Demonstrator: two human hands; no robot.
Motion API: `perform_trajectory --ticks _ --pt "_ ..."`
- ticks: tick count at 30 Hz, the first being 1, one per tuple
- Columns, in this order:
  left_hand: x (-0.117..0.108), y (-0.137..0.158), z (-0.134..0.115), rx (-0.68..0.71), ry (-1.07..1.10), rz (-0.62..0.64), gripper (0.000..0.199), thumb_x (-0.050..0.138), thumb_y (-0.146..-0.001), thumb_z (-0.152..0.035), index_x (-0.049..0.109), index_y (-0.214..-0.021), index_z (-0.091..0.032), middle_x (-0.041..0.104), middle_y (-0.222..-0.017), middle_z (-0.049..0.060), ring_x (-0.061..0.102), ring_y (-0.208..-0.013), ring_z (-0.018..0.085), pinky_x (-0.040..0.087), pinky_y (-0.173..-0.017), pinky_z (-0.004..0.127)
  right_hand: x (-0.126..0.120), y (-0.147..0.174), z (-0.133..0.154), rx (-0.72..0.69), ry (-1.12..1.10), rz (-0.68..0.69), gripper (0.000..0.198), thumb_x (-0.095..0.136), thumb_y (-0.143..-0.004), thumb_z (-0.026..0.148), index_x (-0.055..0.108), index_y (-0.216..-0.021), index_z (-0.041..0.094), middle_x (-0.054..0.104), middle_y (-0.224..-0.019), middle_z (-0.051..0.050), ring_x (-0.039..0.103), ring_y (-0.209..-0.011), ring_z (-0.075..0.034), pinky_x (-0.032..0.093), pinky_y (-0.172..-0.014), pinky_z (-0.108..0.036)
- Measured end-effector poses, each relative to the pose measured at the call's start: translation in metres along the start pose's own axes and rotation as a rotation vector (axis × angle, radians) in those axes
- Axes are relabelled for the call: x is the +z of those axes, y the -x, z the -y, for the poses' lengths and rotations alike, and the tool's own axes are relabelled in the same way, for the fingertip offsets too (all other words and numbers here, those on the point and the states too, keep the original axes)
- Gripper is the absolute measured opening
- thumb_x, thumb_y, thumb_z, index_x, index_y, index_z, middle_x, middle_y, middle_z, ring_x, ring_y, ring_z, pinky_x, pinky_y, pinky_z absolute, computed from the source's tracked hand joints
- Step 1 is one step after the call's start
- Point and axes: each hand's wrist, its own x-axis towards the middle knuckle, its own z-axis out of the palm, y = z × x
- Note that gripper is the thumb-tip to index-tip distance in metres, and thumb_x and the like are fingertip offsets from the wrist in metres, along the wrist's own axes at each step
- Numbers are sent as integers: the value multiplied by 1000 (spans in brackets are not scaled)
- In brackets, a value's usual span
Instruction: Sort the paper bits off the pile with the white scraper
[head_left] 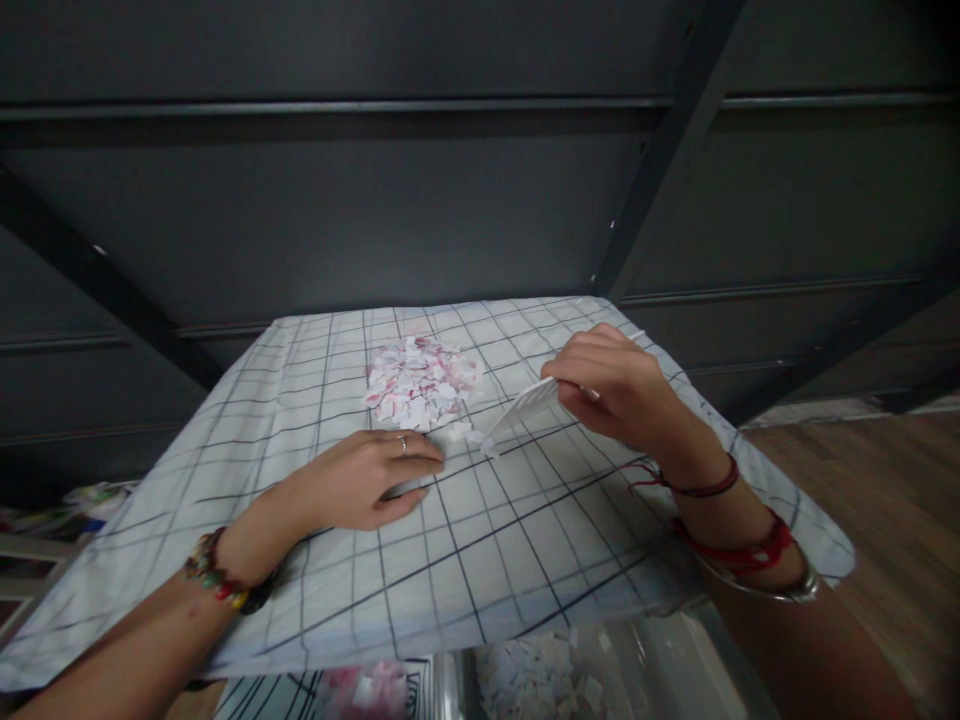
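Note:
My right hand (619, 385) pinches a thin, flat white piece with slot-like marks (531, 400), whose exact kind I cannot make out. It is held tilted, its lower edge down by a few white paper scraps (480, 440) on the cloth. My left hand (379, 477) lies on the checked tablecloth (510, 550), palm down with fingers stretched out and nothing held. Just beyond its fingers rises a loose pile of torn white and pink paper scraps (421, 385).
Below the table's near edge is a clear plastic box (675, 665) with white scraps (532, 675) inside. Pink scraps (367, 690) lie left of it. A dark panelled wall (390, 210) closes off the far side. Wooden floor (877, 500) shows at the right.

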Motion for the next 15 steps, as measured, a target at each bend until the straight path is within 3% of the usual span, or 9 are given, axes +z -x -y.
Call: perform_trajectory --ticks 15 --pt "-1 0 0 -4 -4 13 28 42 -89 -25 58 -110 -18 62 -111 6 59 -99 19 49 -84 32 -1 -1 2 6 -2 -27 17 42 -77 9 58 -75 17 55 -64 -2 50 -64 -15 36 -65 -31"
